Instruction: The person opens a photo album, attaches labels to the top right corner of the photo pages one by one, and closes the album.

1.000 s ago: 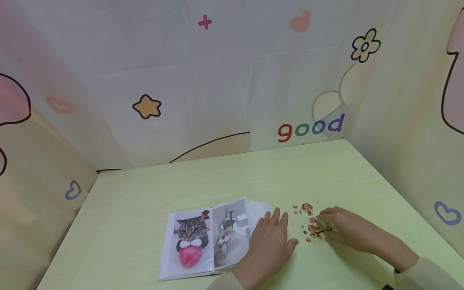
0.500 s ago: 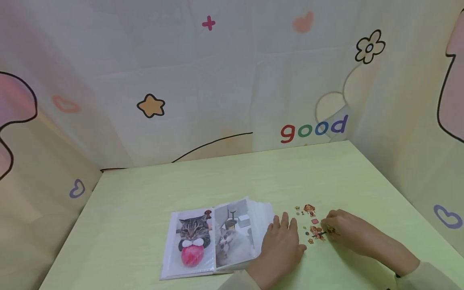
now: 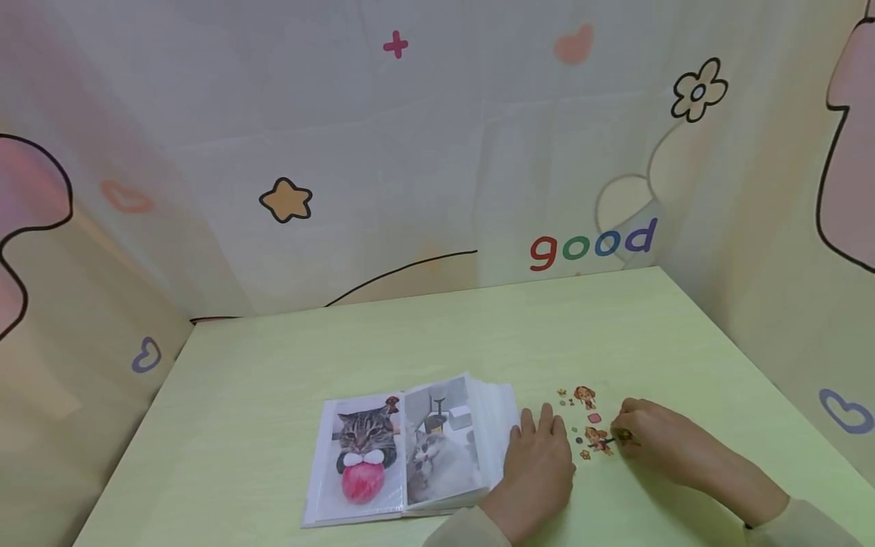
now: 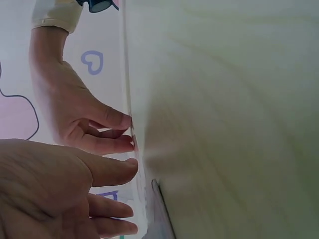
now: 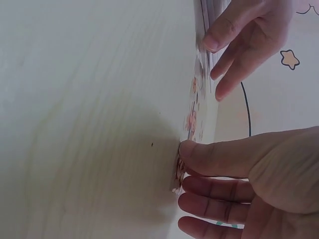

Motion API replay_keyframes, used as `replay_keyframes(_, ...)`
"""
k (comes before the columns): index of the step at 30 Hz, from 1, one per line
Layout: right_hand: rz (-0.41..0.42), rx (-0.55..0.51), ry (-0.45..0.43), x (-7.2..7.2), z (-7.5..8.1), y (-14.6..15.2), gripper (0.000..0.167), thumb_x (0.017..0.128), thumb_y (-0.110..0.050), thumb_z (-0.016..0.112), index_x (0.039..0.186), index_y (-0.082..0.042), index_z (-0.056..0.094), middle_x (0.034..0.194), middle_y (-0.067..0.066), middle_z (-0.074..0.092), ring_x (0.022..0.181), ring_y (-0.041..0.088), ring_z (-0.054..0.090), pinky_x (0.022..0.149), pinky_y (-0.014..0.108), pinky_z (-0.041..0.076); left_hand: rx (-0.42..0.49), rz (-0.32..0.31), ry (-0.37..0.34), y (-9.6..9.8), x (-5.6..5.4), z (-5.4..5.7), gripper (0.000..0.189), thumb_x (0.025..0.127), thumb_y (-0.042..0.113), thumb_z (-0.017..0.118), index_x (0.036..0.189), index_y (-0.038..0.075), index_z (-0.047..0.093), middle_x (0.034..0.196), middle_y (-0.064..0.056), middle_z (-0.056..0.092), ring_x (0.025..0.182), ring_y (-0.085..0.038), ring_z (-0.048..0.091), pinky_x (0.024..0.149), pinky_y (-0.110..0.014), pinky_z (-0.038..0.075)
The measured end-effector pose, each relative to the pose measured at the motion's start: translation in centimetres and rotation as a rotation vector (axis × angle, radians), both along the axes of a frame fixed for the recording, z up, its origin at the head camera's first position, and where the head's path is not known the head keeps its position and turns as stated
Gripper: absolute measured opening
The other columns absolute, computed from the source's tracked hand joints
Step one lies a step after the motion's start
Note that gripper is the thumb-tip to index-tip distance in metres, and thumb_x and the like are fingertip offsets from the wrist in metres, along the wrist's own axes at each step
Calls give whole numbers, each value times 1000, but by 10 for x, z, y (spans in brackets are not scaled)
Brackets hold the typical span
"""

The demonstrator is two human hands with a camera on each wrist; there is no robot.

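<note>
A clear sticker sheet (image 3: 576,416) with cartoon puppies and small shapes lies flat on the table, right of centre in the head view. My right hand (image 3: 666,444) is at its right edge, thumb and fingertips pinching there beside a puppy sticker (image 3: 627,437), which they partly cover. In the right wrist view my right thumb (image 5: 212,154) presses the sheet's end. At the sheet's left side my left hand (image 3: 536,471) rests palm down with fingers extended. Just left of that hand lies an open photo album (image 3: 313,486) showing cat pictures.
A small puppy sticker (image 3: 392,403) sits on the left album photo's upper right corner. Loose album pages (image 3: 502,403) fan out at the right. The pale green table (image 3: 410,334) meets printed curtains (image 3: 383,152) at its back and sides.
My right fingers have drawn closer together at the sheet's right edge. My left hand has shifted slightly right and nearer to me. The view has turned a little; the album stays open.
</note>
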State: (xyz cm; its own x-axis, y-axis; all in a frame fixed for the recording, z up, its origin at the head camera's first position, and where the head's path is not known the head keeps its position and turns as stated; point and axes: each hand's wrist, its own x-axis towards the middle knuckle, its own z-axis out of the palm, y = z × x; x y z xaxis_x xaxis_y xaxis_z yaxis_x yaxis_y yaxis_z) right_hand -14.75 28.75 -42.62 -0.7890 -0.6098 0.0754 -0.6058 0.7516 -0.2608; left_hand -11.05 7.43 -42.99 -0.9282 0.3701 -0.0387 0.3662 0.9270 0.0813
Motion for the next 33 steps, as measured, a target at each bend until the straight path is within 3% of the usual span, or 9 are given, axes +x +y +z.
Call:
replay_keyframes(4,-16,3,-17,0,2,1,36,77,7,79,72,-23,61,78,-13,48,70,1,42,60,24,40,-42,2,-8,4,-1,-2,52,95,39,71,142,19,62,154,6,49,137,-26,49,105,-41,45)
replay_keyframes(11,-3,-25,-41,-2,2,3,34,77,8,78,72,-22,64,77,-14,51,69,1,43,60,24,41,-80,-15,37,5,-3,-3,30,93,34,72,121,25,71,128,11,59,121,-22,51,88,-38,43)
replay_keyframes(21,-69,-19,-105,-5,2,3,24,79,1,82,78,-18,66,80,-11,52,69,2,44,61,26,44,-80,-20,-3,5,-3,1,27,95,33,70,120,23,72,129,9,59,127,-24,51,95,-41,46)
replay_keyframes(27,-67,-26,-116,-6,1,4,21,78,0,82,80,-16,67,80,-11,55,69,2,46,61,27,46,-98,-21,-43,6,-3,2,37,97,33,67,132,23,68,140,8,56,134,-26,48,102,-44,46)
replay_keyframes(33,-75,-21,-132,-6,1,3,22,79,-3,85,82,-16,67,81,-11,55,70,3,47,62,28,47,-94,-10,-51,6,-2,2,38,98,34,66,135,23,67,144,8,55,138,-27,48,104,-45,46)
